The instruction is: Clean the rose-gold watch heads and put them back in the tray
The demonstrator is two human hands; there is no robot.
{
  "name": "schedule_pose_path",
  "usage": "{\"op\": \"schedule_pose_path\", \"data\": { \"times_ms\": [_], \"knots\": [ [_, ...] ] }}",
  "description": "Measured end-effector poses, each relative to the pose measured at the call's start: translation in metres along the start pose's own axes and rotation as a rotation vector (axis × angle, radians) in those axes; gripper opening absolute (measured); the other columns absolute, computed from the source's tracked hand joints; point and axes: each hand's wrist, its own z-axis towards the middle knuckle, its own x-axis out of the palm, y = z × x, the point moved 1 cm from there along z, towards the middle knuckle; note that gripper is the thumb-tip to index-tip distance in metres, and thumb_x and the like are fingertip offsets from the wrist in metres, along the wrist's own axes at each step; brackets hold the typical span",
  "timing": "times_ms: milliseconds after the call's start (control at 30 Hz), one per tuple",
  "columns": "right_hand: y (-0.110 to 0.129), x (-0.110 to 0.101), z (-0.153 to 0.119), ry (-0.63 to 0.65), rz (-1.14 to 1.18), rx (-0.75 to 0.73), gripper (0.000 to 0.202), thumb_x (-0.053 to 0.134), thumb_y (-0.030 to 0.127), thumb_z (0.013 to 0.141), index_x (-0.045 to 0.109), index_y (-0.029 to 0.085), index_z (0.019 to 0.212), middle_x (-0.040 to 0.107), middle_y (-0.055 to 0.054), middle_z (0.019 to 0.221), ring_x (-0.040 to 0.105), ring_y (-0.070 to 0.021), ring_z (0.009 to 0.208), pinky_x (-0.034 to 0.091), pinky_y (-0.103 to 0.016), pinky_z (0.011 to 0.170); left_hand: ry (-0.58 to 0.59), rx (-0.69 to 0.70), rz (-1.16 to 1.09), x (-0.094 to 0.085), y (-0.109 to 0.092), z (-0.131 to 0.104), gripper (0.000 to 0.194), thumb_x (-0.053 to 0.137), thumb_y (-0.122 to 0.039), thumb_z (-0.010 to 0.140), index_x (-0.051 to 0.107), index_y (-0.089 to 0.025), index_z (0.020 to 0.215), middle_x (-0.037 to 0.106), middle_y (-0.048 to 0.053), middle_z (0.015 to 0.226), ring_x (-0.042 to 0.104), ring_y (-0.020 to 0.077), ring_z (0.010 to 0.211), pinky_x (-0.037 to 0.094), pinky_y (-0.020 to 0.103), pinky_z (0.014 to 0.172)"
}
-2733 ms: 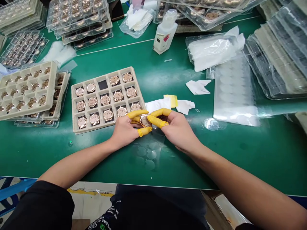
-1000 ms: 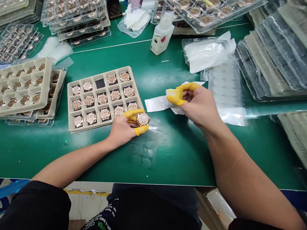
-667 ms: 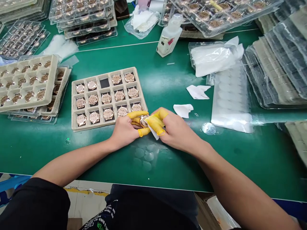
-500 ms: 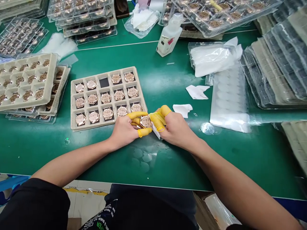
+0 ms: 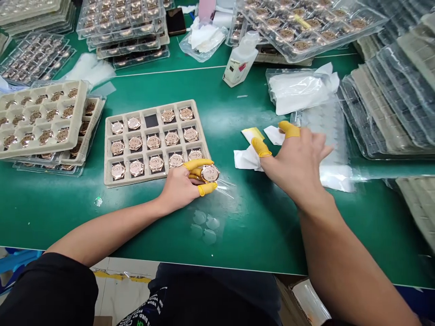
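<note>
My left hand [image 5: 181,183], in yellow finger cots, grips a rose-gold watch case [image 5: 210,173] between thumb and fingers, its marked back facing up. Beside it lies a beige tray [image 5: 108,156] of similar watch cases; one compartment [image 5: 151,120] in the back row shows only its dark bottom. My right hand [image 5: 295,156] is over the table to the right, thumb and forefinger apart in yellow cots, the other fingers blurred. Near its thumb lie a white wipe [image 5: 245,158] and a small yellow-and-white piece [image 5: 253,134]. Another white wipe [image 5: 273,135] sits by the forefinger.
Round clear films [image 5: 205,226] lie near the front edge. Filled trays [image 5: 44,117] are stacked at left, with more [image 5: 122,27] behind. A white bottle [image 5: 240,59] stands at the back, near a bag of wipes [image 5: 301,90]. Stacked plastic trays [image 5: 380,108] occupy the right.
My right hand has moved away from the watch case to the right and opened; the white wipe has left it. The yellow-and-white piece now shows on the table. My left hand keeps its hold.
</note>
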Motion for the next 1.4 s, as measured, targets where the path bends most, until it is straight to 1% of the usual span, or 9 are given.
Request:
{"op": "schedule_pose_path", "data": {
  "times_ms": [200,367,467,567,667,833,1000,1200,1400],
  "knots": [
    [0.006,0.029,0.030,0.060,0.041,0.026,0.035,0.064,0.038,0.084,0.067,0.014,0.109,0.060,-0.023,0.119,0.052,-0.0418,0.117,0.036,-0.061,0.096,-0.003,-0.006,0.006,0.000,0.001,0.000,0.058,0.089,-0.022,0.066,0.076,-0.019,0.123,0.081,0.005,0.093,0.077,0.0150,0.077,0.068,0.027,0.077],
    [0.001,0.014,0.047,0.079,0.235,0.094,0.015,0.069,0.029,0.077,0.060,0.020,0.085,0.067,-0.011,0.093,0.058,-0.0333,0.101,0.034,-0.061,0.099,-0.002,-0.017,0.001,-0.001,0.002,0.000,0.058,0.090,-0.024,0.067,0.075,-0.019,0.123,0.081,0.005,0.094,0.078,0.0147,0.078,0.068,0.026,0.079],
    [0.005,-0.007,0.037,0.020,0.391,0.056,0.012,0.068,0.027,0.077,0.060,0.022,0.084,0.066,-0.009,0.088,0.056,-0.0296,0.098,0.039,-0.051,0.093,0.000,-0.026,0.001,-0.001,0.003,0.000,0.059,0.089,-0.024,0.068,0.074,-0.019,0.125,0.081,0.005,0.096,0.078,0.0148,0.079,0.068,0.027,0.080],
    [0.022,-0.021,0.010,0.197,0.665,-0.030,0.006,0.060,0.026,0.078,0.055,0.023,0.079,0.061,-0.005,0.081,0.055,-0.0217,0.080,0.041,-0.038,0.074,-0.017,-0.030,-0.009,0.000,0.002,0.000,0.060,0.090,-0.024,0.067,0.074,-0.018,0.124,0.081,0.005,0.094,0.077,0.0145,0.079,0.068,0.026,0.079],
    [0.043,-0.021,-0.024,0.338,0.709,-0.191,0.009,0.056,0.028,0.081,0.050,0.023,0.076,0.061,-0.004,0.078,0.055,-0.0188,0.072,0.039,-0.034,0.066,-0.029,-0.031,-0.046,0.000,0.001,0.000,0.060,0.090,-0.022,0.064,0.073,-0.016,0.121,0.081,0.005,0.092,0.077,0.0132,0.076,0.066,0.023,0.075],
    [0.061,-0.003,-0.051,0.303,0.654,-0.404,0.008,0.053,0.021,0.083,0.058,0.022,0.089,0.072,-0.007,0.092,0.064,-0.0203,0.078,0.046,-0.033,0.068,-0.046,-0.057,-0.110,0.002,0.000,0.000,0.063,0.089,-0.014,0.058,0.074,-0.013,0.119,0.079,0.003,0.086,0.075,0.0131,0.073,0.064,0.022,0.070],
    [0.060,0.006,-0.053,0.223,0.667,-0.437,0.007,0.051,0.016,0.082,0.051,0.023,0.084,0.071,-0.006,0.084,0.064,-0.0189,0.070,0.049,-0.032,0.064,-0.029,-0.077,-0.144,0.001,0.003,0.000,0.063,0.090,-0.013,0.057,0.075,-0.013,0.119,0.081,0.004,0.090,0.076,0.0145,0.078,0.065,0.022,0.072],
    [0.052,0.008,-0.047,0.258,0.699,-0.441,0.014,0.054,0.010,0.085,0.054,0.023,0.087,0.069,-0.003,0.082,0.067,-0.0174,0.068,0.053,-0.031,0.063,-0.029,-0.091,-0.161,0.001,0.001,0.001,0.065,0.094,-0.017,0.056,0.075,-0.014,0.119,0.081,0.005,0.092,0.077,0.0159,0.081,0.066,0.025,0.076],
    [0.041,0.002,-0.035,-0.078,0.608,-0.757,0.040,0.051,-0.003,0.082,0.066,0.026,0.105,0.069,-0.004,0.095,0.071,-0.0174,0.085,0.058,-0.030,0.069,-0.055,-0.105,-0.159,0.002,-0.002,0.001,0.062,0.092,-0.023,0.061,0.075,-0.014,0.120,0.081,0.005,0.090,0.076,0.0133,0.076,0.064,0.023,0.073]
  ]
}}
